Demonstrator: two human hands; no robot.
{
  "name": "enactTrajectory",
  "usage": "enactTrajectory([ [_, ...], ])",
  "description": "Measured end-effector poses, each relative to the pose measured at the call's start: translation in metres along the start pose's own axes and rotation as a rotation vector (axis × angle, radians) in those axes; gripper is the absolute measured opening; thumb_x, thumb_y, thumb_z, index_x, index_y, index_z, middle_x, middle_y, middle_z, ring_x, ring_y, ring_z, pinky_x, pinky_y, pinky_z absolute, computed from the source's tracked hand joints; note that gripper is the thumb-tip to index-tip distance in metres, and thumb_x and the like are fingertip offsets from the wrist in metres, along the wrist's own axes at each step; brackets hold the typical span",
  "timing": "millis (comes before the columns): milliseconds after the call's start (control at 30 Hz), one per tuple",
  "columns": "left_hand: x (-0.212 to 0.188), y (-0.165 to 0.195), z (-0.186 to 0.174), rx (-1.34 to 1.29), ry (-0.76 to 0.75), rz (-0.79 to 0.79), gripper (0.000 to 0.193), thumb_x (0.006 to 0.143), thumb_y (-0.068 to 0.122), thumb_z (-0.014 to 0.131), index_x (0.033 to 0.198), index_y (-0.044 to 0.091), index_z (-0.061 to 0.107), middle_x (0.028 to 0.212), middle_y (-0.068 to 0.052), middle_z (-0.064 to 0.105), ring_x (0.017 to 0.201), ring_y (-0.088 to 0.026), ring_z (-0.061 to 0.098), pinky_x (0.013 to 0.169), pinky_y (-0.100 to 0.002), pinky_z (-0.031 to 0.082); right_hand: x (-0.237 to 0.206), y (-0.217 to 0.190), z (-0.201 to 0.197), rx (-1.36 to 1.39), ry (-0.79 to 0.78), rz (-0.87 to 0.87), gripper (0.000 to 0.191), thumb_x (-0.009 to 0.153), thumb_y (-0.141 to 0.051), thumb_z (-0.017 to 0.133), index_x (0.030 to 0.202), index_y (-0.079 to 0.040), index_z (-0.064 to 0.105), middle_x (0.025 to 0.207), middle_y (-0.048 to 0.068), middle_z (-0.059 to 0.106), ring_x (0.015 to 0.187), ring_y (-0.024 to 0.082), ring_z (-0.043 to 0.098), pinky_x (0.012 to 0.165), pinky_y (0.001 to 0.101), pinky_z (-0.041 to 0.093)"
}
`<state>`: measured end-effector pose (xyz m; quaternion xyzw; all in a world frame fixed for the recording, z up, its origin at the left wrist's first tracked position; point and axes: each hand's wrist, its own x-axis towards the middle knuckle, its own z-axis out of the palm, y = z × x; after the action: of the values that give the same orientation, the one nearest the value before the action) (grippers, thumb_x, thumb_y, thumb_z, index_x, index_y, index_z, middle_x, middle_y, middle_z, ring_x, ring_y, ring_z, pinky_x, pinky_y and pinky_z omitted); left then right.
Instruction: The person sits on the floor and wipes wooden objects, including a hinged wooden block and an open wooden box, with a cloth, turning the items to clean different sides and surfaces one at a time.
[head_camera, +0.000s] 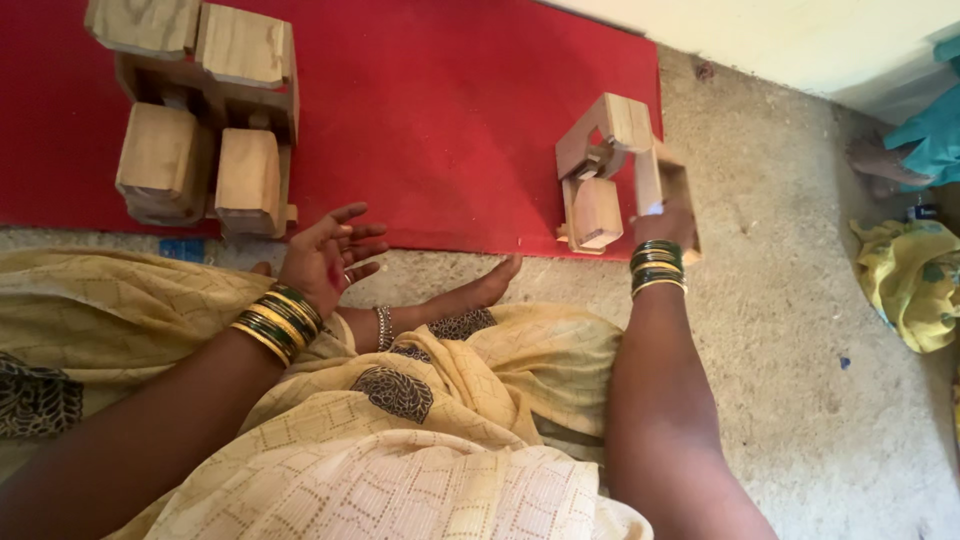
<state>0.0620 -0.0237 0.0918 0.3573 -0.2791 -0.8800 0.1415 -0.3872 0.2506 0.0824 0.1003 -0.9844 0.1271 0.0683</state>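
Wooden block frame (612, 170) on red mat (450, 110) edge: right hand (668, 222) grips its rim; left hand (325, 255) open, empty. Best steady w/ both hands.

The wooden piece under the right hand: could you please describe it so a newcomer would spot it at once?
Find the red mat on the floor. At its right edge stands a small wooden frame assembly, touched by the right hand. Unlike the larger block cluster at the mat's left, it is small and open-framed.

Left hand (325, 258) open, fingers spread; right hand (668, 222) outstretched, gripping.
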Motion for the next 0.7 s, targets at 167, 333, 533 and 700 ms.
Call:
enactTrajectory([
  [167, 0.000, 0.000, 0.000, 0.027, 0.035, 0.022, 0.046, 0.090, 0.027, 0.051, 0.133, 0.013, 0.057, 0.113, -0.010, 0.070, 0.101, -0.023, 0.067, 0.089, -0.041, 0.054, -0.003, 0.004, 0.026, 0.008, 0.046, -0.101, 0.030, 0.074, -0.011, 0.084, 0.101, -0.004, 0.074, 0.095, 0.025, 0.072, 0.089, 0.043, 0.070, 0.080, 0.0503, 0.056],
  [333, 0.002, -0.001, 0.000, 0.027, 0.031, -0.003, 0.048, 0.088, 0.025, 0.050, 0.134, 0.014, 0.057, 0.113, -0.008, 0.070, 0.102, -0.023, 0.067, 0.089, -0.039, 0.054, -0.008, 0.011, 0.038, 0.096, -0.179, -0.101, 0.016, 0.090, -0.007, 0.067, 0.104, -0.003, 0.074, 0.092, 0.023, 0.073, 0.085, 0.038, 0.073, 0.074, 0.0485, 0.058],
  [533, 0.002, -0.005, 0.001, 0.104, 0.019, -0.012, 0.049, 0.089, 0.029, 0.052, 0.135, 0.014, 0.056, 0.113, -0.008, 0.071, 0.104, -0.023, 0.068, 0.091, -0.040, 0.054, -0.012, 0.012, 0.034, 0.259, -0.231, -0.378, 0.020, 0.083, -0.004, 0.069, 0.101, 0.000, 0.073, 0.083, 0.022, 0.075, 0.072, 0.033, 0.074, 0.061, 0.0432, 0.058],
  [700, 0.005, -0.006, -0.002, 0.104, 0.000, -0.015, 0.049, 0.090, 0.030, 0.052, 0.136, 0.014, 0.056, 0.114, -0.008, 0.071, 0.105, -0.023, 0.068, 0.091, -0.040, 0.054, -0.011, 0.013, 0.034, 0.391, -0.380, -0.123, 0.025, 0.098, 0.001, 0.052, 0.110, -0.001, 0.073, 0.088, 0.022, 0.074, 0.073, 0.034, 0.075, 0.060, 0.0425, 0.061],
])
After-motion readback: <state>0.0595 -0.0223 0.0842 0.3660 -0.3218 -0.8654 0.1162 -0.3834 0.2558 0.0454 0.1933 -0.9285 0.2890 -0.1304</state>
